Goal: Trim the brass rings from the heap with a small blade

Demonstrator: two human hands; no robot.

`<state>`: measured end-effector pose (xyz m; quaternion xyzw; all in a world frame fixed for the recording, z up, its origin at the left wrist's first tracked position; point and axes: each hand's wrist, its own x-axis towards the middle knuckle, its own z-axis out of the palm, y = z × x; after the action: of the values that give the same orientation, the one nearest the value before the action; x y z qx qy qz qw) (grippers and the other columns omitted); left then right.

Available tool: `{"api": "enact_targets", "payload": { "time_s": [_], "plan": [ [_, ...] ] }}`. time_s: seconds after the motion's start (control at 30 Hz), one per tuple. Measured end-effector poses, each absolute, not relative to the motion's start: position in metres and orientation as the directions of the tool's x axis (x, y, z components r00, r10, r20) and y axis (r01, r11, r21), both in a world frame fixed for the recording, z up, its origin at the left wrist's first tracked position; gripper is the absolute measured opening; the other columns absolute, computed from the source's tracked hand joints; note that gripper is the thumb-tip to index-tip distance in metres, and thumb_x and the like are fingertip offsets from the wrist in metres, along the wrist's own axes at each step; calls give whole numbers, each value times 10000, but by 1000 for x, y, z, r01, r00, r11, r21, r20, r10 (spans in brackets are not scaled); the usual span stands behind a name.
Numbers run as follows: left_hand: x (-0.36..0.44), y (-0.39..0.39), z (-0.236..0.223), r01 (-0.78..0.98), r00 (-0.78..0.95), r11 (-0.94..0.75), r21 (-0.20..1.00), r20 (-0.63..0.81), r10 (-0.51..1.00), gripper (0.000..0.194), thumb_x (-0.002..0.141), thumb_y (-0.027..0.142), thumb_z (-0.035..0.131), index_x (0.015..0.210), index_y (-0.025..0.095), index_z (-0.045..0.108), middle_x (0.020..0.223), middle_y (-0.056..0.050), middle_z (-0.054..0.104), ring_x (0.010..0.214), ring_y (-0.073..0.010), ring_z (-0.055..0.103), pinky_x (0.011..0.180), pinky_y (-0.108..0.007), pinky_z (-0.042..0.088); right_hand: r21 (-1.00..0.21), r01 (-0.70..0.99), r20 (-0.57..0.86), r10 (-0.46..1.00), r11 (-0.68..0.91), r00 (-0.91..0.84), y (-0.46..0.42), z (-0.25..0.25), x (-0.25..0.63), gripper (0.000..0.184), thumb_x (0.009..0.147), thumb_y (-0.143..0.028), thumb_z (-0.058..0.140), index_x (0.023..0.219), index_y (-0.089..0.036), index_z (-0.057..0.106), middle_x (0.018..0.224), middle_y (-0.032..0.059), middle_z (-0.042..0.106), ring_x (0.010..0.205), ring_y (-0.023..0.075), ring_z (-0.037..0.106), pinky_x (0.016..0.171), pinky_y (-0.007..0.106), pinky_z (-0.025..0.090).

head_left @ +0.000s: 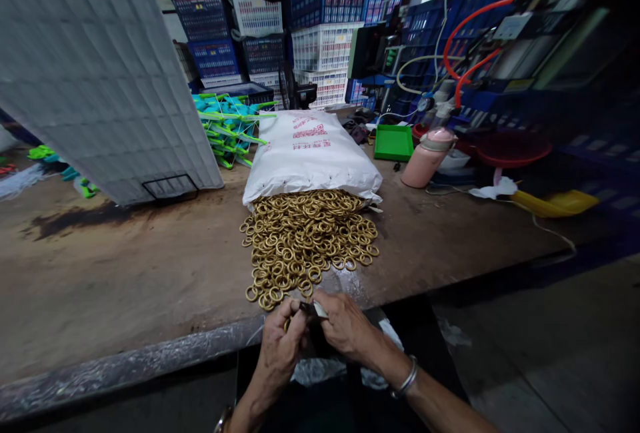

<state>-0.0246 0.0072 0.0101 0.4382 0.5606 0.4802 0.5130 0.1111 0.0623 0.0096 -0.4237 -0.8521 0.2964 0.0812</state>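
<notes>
Just off the table's front edge, my left hand (281,340) is closed with its fingertips pinched together. A gold-coloured ring (287,325) shows between its fingers. Close beside it, my right hand (347,326) is closed on a small tool with a white part (320,310); its exact kind I cannot make out. Something small and dark lies between the fingertips of both hands. Right in front of the hands spreads a heap of gold-coloured rings (305,236), spilling from the mouth of a white sack (313,153) with red print.
A tall white panel (100,73) stands at the left on the wooden table (150,280). Behind it lie green and teal plastic pieces (230,126). To the right are a green tray (394,142), a pink bottle (428,158) and machinery with orange hoses (470,16). Stacked crates (327,46) fill the back.
</notes>
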Motion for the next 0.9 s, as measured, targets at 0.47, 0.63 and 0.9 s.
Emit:
{"api": "enact_targets", "payload": {
  "time_s": [0.47,0.63,0.9],
  "plan": [
    [-25,-4,15,-73,-42,289,955,-292,955,344,733,503,521,627,179,466,437,71,398,360,-52,315,366,-167,248,-359,812,-125,838,460,-531,68,10,110,267,694,-64,392,895,-161,540,740,64,628,650,172,545,566,271,254],
    [-10,-16,3,-111,170,459,882,-438,883,309,708,463,563,646,164,519,377,69,418,304,-44,303,316,-159,192,-315,880,-64,917,355,-393,86,4,111,230,703,-52,410,873,-156,525,747,59,633,650,155,548,561,267,236],
    [-5,-8,-62,-559,73,689,462,-800,596,141,709,242,591,688,107,553,552,-21,557,440,-105,522,378,-194,379,-301,922,32,969,243,-245,101,-5,98,97,824,-229,459,907,-192,492,756,37,642,659,164,582,537,262,218]
  ]
}}
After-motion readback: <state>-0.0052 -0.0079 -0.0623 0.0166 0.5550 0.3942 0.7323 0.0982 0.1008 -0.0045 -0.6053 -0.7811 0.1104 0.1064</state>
